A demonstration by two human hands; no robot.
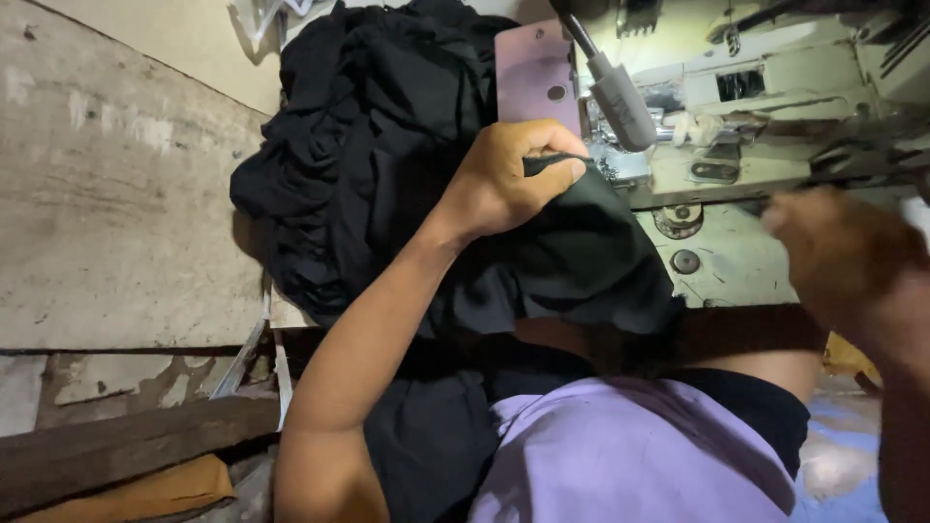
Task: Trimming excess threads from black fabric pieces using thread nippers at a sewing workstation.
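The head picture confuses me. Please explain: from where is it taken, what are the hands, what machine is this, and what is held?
The single picture comes from a camera worn on the person's head, looking down at their own bare hands; there is no robot. The left hand pinches an edge of black cloth between thumb and fingers. More of this cloth lies heaped on the worn table and hangs over the person's lap. The right hand is blurred, so I cannot tell whether it holds anything. Beyond the hands stands a pale sewing machine, with a pink plate next to the cloth. At the bottom you see the person's lilac clothing.
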